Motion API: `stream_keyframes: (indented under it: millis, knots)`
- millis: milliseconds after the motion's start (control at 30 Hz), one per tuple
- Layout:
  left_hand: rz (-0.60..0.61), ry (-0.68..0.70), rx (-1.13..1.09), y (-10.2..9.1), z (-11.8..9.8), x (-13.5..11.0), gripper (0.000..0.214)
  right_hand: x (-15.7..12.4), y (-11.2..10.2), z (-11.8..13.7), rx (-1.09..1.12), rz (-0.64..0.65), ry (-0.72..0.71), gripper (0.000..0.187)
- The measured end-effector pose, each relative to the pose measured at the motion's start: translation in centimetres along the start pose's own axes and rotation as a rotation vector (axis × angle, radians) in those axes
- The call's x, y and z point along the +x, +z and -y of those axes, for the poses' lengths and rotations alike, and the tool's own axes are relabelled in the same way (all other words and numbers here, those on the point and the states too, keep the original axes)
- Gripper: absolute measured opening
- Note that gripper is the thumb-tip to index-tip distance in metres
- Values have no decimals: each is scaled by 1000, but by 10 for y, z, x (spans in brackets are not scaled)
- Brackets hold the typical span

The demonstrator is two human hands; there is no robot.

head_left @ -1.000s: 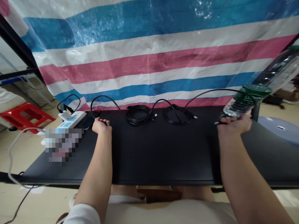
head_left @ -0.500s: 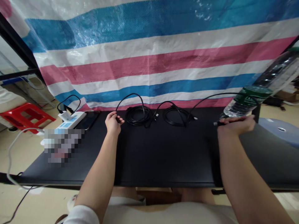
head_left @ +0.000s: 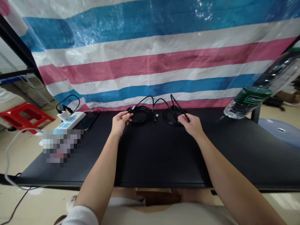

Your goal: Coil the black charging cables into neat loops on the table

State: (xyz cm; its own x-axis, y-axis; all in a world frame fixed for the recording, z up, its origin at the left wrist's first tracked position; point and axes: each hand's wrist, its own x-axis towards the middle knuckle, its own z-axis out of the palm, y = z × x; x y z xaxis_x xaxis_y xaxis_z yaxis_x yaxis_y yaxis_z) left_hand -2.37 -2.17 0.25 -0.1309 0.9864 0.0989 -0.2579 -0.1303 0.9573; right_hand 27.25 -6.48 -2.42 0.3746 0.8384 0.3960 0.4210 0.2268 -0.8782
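Observation:
My left hand (head_left: 120, 122) pinches a black cable (head_left: 146, 96) close to its plug end (head_left: 132, 109), at the left edge of a black cable coil (head_left: 138, 124). From there the cable rises in an arch toward the middle. My right hand (head_left: 191, 124) is closed on black cable beside a second coil (head_left: 171, 123), with a loop standing up above the fingers. Between the two coils lies a loose plug with a pale metal tip (head_left: 156, 116). Which strand in my right hand belongs to which coil I cannot tell.
At the left of the black table (head_left: 159, 156) are a white power strip (head_left: 70, 122) and a dark phone (head_left: 90, 120). A large water bottle (head_left: 250, 97) stands at the back right, near a bluish disc (head_left: 274, 131). Striped sheeting (head_left: 150, 68) hangs behind.
My right hand has moved left from beside the bottle to the right coil, and the long cable stretch there is gathered in. My left hand has shifted slightly right, showing a plug.

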Motion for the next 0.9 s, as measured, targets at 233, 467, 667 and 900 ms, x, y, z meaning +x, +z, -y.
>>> stream_keyframes:
  millis: [233,467,667,900]
  knots:
    - [-426,192,15,-7,-6,10,13,25,-37,-16,526,-476,290,39]
    - [-558,202,-197,-26,-12,22,28,29,-57,-22,319,-774,66,27]
    - [-579,138,-484,-37,-24,20,29,24,-50,-24,-361,-466,-35,23]
    - [-371,-60,-617,-32,-19,18,28,25,-59,-28,-440,-438,100,33]
